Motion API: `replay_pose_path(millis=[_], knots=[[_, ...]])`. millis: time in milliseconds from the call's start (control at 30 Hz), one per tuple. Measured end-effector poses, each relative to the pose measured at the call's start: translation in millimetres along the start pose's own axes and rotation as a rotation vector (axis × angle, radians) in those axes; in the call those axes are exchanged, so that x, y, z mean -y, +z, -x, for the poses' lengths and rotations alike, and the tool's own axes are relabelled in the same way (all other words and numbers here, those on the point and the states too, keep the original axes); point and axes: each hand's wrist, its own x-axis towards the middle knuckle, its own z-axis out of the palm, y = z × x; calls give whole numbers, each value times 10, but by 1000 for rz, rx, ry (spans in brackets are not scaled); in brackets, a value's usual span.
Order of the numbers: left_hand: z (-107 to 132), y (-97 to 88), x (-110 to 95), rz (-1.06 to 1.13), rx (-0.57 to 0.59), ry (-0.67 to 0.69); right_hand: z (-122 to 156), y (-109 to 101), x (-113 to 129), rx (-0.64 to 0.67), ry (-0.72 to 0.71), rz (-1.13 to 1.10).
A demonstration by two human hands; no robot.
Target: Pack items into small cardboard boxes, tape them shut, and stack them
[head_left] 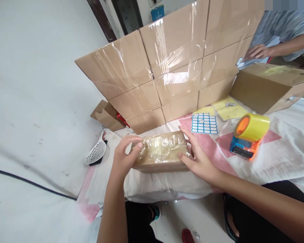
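A small cardboard box (162, 155), its top covered in shiny clear tape, lies on the cloth-covered table near the front edge. My left hand (128, 152) grips its left end, thumb on top and fingers behind. At the right end, my right hand (196, 157) has its thumb on the top and its fingers along the back corner. To the right stands a tape dispenser (245, 146) in orange and blue, loaded with a wide yellow roll of tape (258, 127). Behind the box is a sheet of blue-edged labels (204, 123).
Stacked taped cartons (177, 77) form a wall along the back. An open carton (266, 87) stands at right, near another person's hand (258, 51). Yellow backing sheets (230, 108) lie beside the labels. A white perforated scoop-shaped object (96, 152) and a small open box (108, 116) are at left.
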Motion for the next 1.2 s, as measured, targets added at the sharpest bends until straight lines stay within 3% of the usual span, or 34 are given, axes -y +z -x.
replay_pose_path(millis=[67, 133, 333, 500, 733, 1000, 1200], knots=[[57, 21, -235, -192, 241, 123, 1, 0, 16, -4, 6, -11], [105, 64, -415, -309, 412, 141, -1, 1, 25, -10, 2, -9], [125, 122, -545, -401, 546, 77, -7, -20, -31, -24, -58, 66], [121, 76, -535, -409, 541, 110, 50, -114, -74, -16, -125, 118], [157, 38, -464, -424, 494, 189, 202, -423, -39, -5, -252, 248], [175, 3, -362, -523, 263, 228, 379, -598, -182, 58, -223, 294], [205, -5, -478, -614, 97, 438, 300, -579, -39, 101, -292, 256]])
